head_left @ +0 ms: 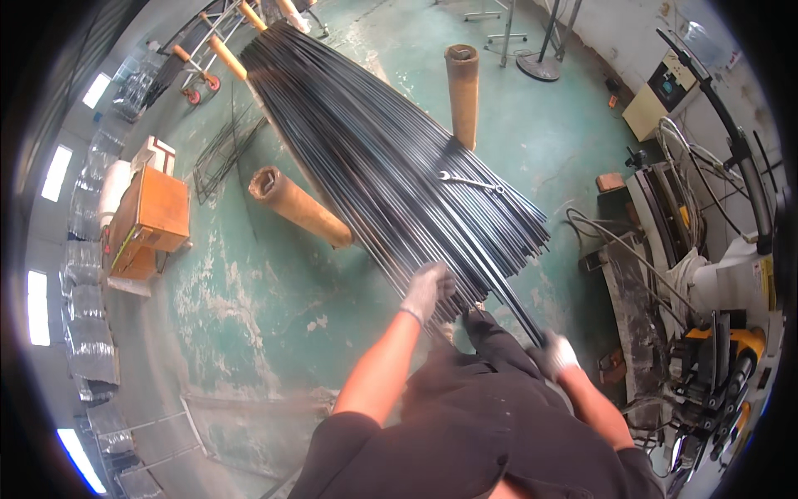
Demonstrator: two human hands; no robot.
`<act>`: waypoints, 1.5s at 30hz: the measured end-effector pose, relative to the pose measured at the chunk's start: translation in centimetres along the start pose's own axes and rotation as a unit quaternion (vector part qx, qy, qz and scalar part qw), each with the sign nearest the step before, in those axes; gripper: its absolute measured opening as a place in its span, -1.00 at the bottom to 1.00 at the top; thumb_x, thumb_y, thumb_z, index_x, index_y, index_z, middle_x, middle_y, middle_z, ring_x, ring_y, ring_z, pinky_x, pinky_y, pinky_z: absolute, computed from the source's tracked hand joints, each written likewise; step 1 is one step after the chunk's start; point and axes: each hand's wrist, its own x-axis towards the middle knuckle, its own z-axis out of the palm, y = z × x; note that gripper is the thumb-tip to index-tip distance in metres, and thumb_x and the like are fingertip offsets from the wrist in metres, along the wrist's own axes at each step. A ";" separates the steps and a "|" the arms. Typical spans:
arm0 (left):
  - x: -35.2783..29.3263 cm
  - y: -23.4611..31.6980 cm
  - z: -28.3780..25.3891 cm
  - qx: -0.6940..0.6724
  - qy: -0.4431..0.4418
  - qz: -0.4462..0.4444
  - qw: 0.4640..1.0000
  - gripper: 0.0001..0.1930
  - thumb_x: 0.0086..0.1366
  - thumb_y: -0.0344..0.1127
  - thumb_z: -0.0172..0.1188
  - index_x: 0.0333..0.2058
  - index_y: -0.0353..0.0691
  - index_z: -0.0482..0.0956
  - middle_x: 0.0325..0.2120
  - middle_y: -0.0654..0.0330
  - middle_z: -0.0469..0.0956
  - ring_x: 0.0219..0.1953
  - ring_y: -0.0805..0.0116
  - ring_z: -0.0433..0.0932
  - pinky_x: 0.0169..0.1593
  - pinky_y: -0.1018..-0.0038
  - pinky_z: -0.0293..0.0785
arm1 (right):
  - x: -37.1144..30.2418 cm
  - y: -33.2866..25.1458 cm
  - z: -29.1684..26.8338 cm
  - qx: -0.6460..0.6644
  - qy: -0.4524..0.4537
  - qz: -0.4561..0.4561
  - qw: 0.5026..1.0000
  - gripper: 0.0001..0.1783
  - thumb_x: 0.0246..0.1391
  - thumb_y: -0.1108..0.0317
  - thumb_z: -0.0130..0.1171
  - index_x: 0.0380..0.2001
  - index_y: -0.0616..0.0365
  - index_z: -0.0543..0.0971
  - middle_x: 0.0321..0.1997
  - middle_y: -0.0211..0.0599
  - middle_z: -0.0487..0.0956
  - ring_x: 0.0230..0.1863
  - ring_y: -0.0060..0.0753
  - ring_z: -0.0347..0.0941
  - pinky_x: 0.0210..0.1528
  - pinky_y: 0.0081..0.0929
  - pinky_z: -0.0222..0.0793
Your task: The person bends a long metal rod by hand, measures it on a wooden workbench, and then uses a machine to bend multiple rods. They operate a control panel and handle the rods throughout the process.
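A wide, fanned-out bundle of long, thin dark metal rods (357,125) stretches from the far left toward my body. My right hand (555,356), in a pale glove, is closed on the near ends of a few rods (514,306) pulled out past the others, at the bundle's right. Over the near left ends of the bundle is my left hand (431,291), also gloved. Its fingers are smeared by motion, and I cannot tell whether they grip a rod. A silver wrench (470,182) lies across the rods on the right.
Two brown posts (463,100) (301,207) rise on either side of the bundle. An orange-brown wooden cabinet (151,220) stands left. At right are a machine with cables (665,216) and a yellow-and-black power tool (740,345). Wheeled racks (204,66) stand at the far left.
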 end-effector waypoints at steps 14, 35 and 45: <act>4.2 4.0 5.9 -0.042 -0.089 0.011 0.995 -0.93 0.40 -0.39 0.25 -0.30 -0.19 0.56 -0.42 0.17 0.55 -0.30 0.20 0.56 -0.01 0.24 0.55 | -26.2 19.9 13.4 -0.038 0.302 0.194 0.933 -0.80 -0.01 0.23 0.47 -0.47 0.04 0.64 -0.44 -0.17 0.65 -0.22 0.15 0.63 -0.03 0.02 0.55; -24.7 -11.5 47.5 -0.013 -0.409 0.063 0.910 -0.71 0.51 -0.34 0.38 0.05 -0.33 0.52 -0.27 0.23 0.52 -0.13 0.28 0.56 0.29 0.16 0.57 | -29.9 45.2 1.8 0.853 0.433 -0.276 0.097 -0.44 0.27 0.41 0.07 0.31 0.39 0.45 0.35 0.21 0.56 0.47 0.23 0.45 0.58 0.38 0.26; -14.7 -7.4 57.9 0.010 -0.565 0.020 0.825 -0.70 0.60 -0.23 0.26 0.06 -0.40 0.66 -0.02 -0.01 0.74 0.14 0.05 0.69 0.47 0.06 0.50 | -33.9 60.0 -2.9 0.800 0.574 -0.139 0.105 -0.82 0.49 0.43 0.22 -0.03 0.37 0.62 -0.11 -0.04 0.74 -0.06 0.01 0.73 0.10 -0.04 0.74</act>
